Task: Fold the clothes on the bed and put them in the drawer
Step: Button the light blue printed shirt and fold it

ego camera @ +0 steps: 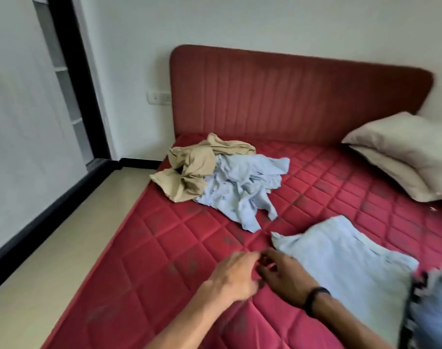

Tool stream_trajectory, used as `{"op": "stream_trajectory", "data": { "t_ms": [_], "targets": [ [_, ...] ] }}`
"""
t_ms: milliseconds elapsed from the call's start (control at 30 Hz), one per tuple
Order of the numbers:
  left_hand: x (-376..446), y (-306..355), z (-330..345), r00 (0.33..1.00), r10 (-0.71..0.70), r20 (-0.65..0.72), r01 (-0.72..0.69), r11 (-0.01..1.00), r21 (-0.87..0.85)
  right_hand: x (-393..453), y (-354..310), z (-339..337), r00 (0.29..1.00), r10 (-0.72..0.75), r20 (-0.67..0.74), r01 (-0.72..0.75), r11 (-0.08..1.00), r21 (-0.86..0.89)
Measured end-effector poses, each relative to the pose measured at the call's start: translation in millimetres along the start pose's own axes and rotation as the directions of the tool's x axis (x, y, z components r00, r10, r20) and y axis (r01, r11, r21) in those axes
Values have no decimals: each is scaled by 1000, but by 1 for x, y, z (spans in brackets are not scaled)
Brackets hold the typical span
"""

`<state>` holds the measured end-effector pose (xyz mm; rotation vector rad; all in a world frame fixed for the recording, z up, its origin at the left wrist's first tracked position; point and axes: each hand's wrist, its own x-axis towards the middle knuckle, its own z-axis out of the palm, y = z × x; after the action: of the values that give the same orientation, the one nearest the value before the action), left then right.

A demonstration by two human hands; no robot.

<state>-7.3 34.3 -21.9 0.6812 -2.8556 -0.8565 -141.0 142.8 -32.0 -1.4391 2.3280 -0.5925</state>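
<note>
1. Right at the bottom right corner there's a blurry bit of denim-looking fabric [431, 306] with a dark patterned edge. Too smeared to say what it is.
2. Both my hands are out over the red quilted mattress [144, 248], close together, fingertips nearly meeting. Left hand [236, 274] has its fingers loosely relaxed and isn't gripping anything. Right hand [283, 278], the one with the black wristband [315, 297], has slightly bent fingers and also looks empty, though there's motion blur so I wouldn't swear on the fingertips.
3. Just beside my right hand is a light blue garment [341, 263] laid out mostly flat on the bed. Looks spread or partly folded, can't tell which. My hand isn't on it as far as I can see.
4. Further up toward the red headboard [300, 96] is the pile yet to do: a crumpled light blue printed shirt [242, 187] and a bunched-up tan garment [192, 170] touching it on the left edge of the mattress.
5. Pillow [404, 152] sits off at the right by the headboard, well apart from the clothes.
6. Progress, my guess: early days. One piece maybe in progress, two not folded at all, and no drawer anywhere in view, so nothing looks put away yet.
</note>
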Motion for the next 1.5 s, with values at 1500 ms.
{"op": "stream_trajectory", "data": {
  "t_ms": [1500],
  "targets": [
    [30,-84,-55,766,-312,-562,254,950,-180,72,-69,-20,942,-131,310,178,976,-129]
  ]
}}
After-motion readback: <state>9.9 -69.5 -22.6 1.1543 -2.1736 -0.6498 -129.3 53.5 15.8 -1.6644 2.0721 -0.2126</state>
